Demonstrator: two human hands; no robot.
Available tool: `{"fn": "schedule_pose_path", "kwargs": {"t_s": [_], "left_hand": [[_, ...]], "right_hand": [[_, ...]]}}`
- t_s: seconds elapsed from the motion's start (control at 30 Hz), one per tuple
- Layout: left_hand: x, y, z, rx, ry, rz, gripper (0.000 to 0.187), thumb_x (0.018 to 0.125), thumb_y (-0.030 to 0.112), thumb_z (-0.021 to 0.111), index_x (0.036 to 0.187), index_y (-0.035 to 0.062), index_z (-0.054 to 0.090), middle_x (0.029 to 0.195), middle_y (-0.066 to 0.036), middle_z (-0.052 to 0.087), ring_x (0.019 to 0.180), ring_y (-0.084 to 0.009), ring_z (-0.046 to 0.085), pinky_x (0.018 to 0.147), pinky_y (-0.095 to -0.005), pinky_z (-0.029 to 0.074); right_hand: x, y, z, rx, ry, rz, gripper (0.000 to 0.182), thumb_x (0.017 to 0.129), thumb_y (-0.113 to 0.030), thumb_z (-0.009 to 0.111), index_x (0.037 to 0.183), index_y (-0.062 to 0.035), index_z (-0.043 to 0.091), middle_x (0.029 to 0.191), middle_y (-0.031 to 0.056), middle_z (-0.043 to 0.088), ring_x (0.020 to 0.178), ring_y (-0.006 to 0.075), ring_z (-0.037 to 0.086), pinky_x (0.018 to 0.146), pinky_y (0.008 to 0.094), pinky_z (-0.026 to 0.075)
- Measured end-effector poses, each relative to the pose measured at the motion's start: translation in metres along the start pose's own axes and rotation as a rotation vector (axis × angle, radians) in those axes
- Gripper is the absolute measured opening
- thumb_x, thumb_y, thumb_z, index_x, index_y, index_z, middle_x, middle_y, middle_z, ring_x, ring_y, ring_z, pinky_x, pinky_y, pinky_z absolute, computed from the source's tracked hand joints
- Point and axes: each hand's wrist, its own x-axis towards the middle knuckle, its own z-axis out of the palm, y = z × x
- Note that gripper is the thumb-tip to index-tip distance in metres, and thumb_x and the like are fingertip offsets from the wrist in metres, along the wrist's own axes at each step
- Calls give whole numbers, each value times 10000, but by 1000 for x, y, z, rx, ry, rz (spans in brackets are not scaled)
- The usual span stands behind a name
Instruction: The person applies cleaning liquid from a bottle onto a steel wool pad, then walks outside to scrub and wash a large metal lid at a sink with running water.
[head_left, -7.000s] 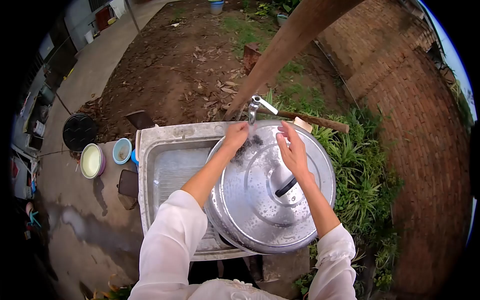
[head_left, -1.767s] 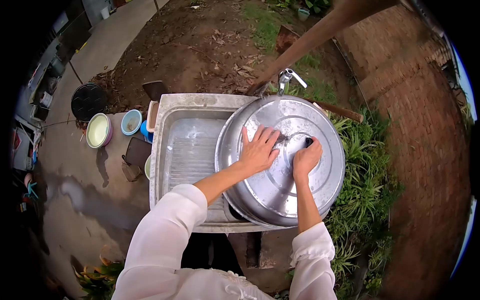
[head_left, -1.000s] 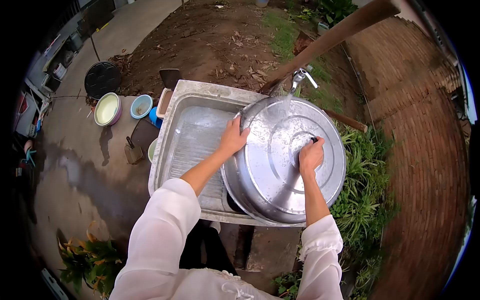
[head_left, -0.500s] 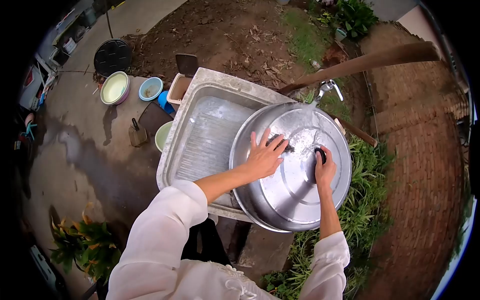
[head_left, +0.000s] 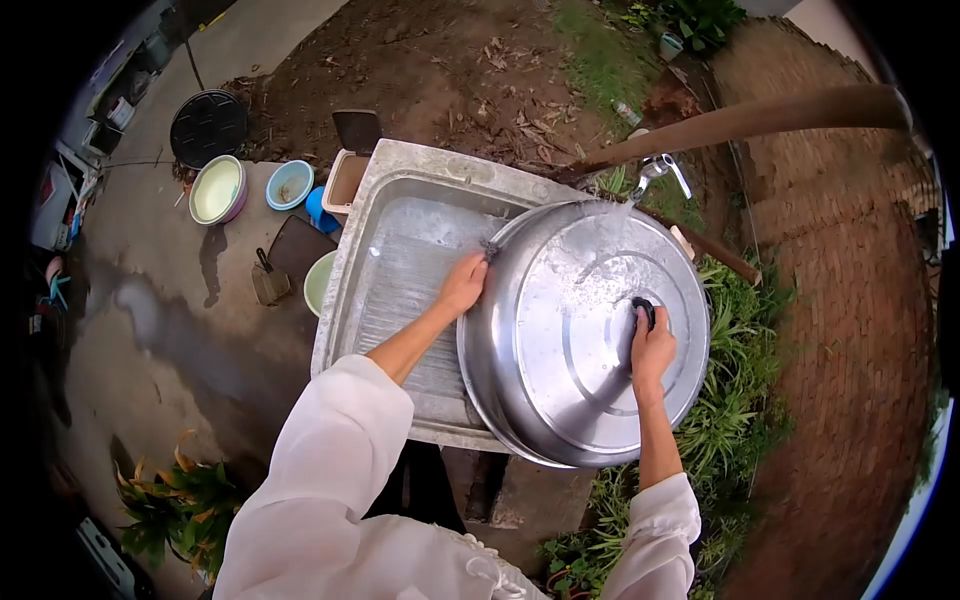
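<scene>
A large shiny metal lid (head_left: 560, 340) lies tilted over the right part of the stone sink (head_left: 345, 265). My right hand (head_left: 652, 350) is closed around the black knob (head_left: 643, 308) at the lid's middle. At the lid's left rim, my left hand (head_left: 464, 282) is closed on a dark steel wool scrubber (head_left: 490, 250), most of it hidden by the fingers. Water from the silver tap (head_left: 655, 175) runs onto the lid's upper part and spreads over its surface.
A wooden pole (head_left: 740, 122) crosses behind the tap. Left of the sink stand a pale green basin (head_left: 318, 283), a blue basin (head_left: 289, 185), a cream-coloured basin (head_left: 217, 190) and a beige bin (head_left: 347, 180). Green plants (head_left: 735, 370) grow along the right side, beside a brick surface (head_left: 830, 350).
My left hand has moved left with the scrubber, from spread flat on the lid's top to its left rim. My right hand stays on the knob.
</scene>
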Motion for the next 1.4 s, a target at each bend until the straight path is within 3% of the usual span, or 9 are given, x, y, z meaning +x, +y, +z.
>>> {"fn": "schedule_pose_path", "kwargs": {"t_s": [0.17, 0.3, 0.47, 0.67, 0.8, 0.9, 1.07, 1.23, 1.4], "left_hand": [[-82, -15, 26, -53, 228, -52, 412, 997, 234, 404, 1301, -34, 484, 1346, -243, 483, 1260, -364, 445, 1082, -411, 317], [37, 53, 3, 44, 17, -68, 467, 991, 349, 380, 1231, -11, 555, 1189, -231, 584, 1168, -351, 513, 995, -412, 382], [68, 67, 0, -207, -176, -171, 641, 912, 570, 482, 1120, -22, 613, 1100, -254, 629, 1041, -368, 587, 885, -405, 431], [-11, 70, -15, 124, 38, -309, 482, 937, 408, 493, 1120, -22, 610, 1110, -211, 630, 1041, -380, 572, 894, -425, 433], [-45, 121, 7, 211, 308, 312, 360, 889, 97, 545, 1244, 37, 565, 1268, -164, 553, 1190, -337, 478, 995, -424, 385], [-63, 151, 14, 618, -123, 712, 485, 874, 102, 557, 1354, 115, 486, 1404, -101, 450, 1302, -311, 383, 1074, -595, 252], [-75, 155, 24, 638, -175, 630, 614, 822, 21, 505, 1418, 128, 409, 1459, -98, 414, 1366, -299, 342, 1109, -601, 198], [-75, 152, 28, 655, -138, 622, 619, 813, 19, 509, 1414, 131, 415, 1456, -101, 416, 1363, -309, 341, 1106, -599, 206], [-75, 153, 29, 668, -101, 630, 551, 838, 54, 516, 1381, 135, 462, 1428, -96, 442, 1335, -311, 371, 1100, -580, 237]], "right_hand": [[2, 8, 4, 12, 31, -71, 276, 926, -343, 594, 864, -82, 530, 612, 193, 604, 575, 408, 602, 512, 485, 441], [0, 8, 5, 42, 70, -112, 301, 901, -340, 637, 823, -79, 509, 593, 168, 597, 543, 393, 587, 488, 459, 432], [2, 10, 4, 23, 34, -53, 309, 887, -358, 650, 834, -70, 551, 620, 193, 602, 592, 415, 594, 530, 463, 448], [-1, -6, -11, 2, -78, -113, 362, 903, -419, 601, 817, -74, 534, 639, 188, 630, 613, 405, 618, 548, 490, 467], [26, -25, -14, 159, -81, -36, 421, 910, -430, 581, 1014, -22, 579, 990, 227, 622, 928, 379, 609, 758, 460, 478], [88, -55, -25, 431, 318, -58, 465, 909, -407, 596, 1119, 5, 557, 1098, 199, 569, 1065, 332, 554, 845, 443, 462], [168, -103, -65, 161, 184, -144, 436, 903, -429, 597, 1007, -8, 633, 951, 219, 645, 918, 381, 625, 771, 447, 497], [178, -104, -64, -39, 122, -273, 464, 875, -430, 625, 676, -14, 669, 670, 196, 641, 691, 403, 643, 626, 487, 500], [175, -112, -66, -97, 98, -298, 450, 853, -442, 648, 685, -25, 670, 693, 207, 643, 707, 390, 646, 632, 480, 501]]}}
